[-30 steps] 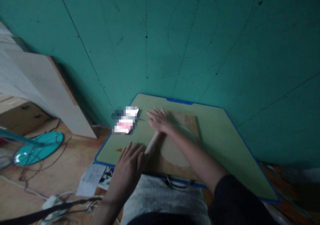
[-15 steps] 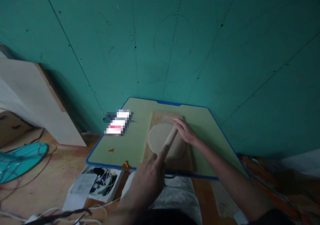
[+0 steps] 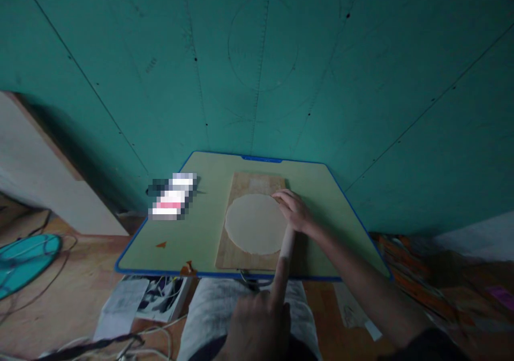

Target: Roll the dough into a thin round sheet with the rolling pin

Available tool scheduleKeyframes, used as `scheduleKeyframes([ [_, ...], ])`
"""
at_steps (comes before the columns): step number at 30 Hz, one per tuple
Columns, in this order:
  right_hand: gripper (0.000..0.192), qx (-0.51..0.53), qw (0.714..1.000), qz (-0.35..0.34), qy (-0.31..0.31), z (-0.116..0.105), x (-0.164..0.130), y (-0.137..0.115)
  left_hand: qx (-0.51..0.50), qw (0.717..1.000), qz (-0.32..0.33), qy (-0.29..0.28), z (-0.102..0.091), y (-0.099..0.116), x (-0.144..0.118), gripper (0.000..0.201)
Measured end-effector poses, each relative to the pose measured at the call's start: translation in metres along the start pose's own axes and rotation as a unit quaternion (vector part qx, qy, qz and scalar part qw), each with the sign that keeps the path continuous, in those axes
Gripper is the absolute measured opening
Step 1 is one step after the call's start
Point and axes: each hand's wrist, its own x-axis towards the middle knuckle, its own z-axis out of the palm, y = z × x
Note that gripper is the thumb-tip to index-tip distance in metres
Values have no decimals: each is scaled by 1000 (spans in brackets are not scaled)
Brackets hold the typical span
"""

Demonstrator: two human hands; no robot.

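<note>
Since half a second ago the rolling pin [image 3: 286,248] has travelled right, off the middle of the dough round [image 3: 255,223] to its right edge, and both hands went with it; I also note the view has shifted, with the table sitting a little lower-left in frame. Nearest me, the left hand [image 3: 259,326] is low in the head view over a grey-clad lap [image 3: 212,313], back of the hand toward the camera, one finger stretched forward along the near end of the pin; the rest of the fingers are curled, and I cannot tell how firmly they hold. Beyond it the pin runs away from me, nearly upright in the picture, lying on the wooden board [image 3: 231,254] just beside the dough. Its far end is under the right hand [image 3: 295,211], palm down, fingers loosely spread and pressing flat rather than gripping. The dough is a thin pale disc, lying flat on the board's centre. The board rests on a pale green table [image 3: 193,227] with a blue rim. Left of the board on that table lies a small pixelated packet [image 3: 172,196]. Farther left, on the floor, a teal fan [image 3: 22,262]. Behind everything, a teal wall [image 3: 361,82].
</note>
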Motion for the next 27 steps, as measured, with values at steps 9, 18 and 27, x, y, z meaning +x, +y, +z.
scheduleKeyframes([
  [9, 34, -181, 981, 74, 0, 24, 40, -51, -12, 990, -54, 127, 16, -42, -25, 55],
  [18, 33, -24, 988, 139, 68, 19, 29, -34, -23, 996, -8, 88, 13, -24, -13, 82],
  [27, 31, 97, 970, 207, 77, -22, -39, -2, -161, 930, -33, 328, -24, -92, -21, 60],
])
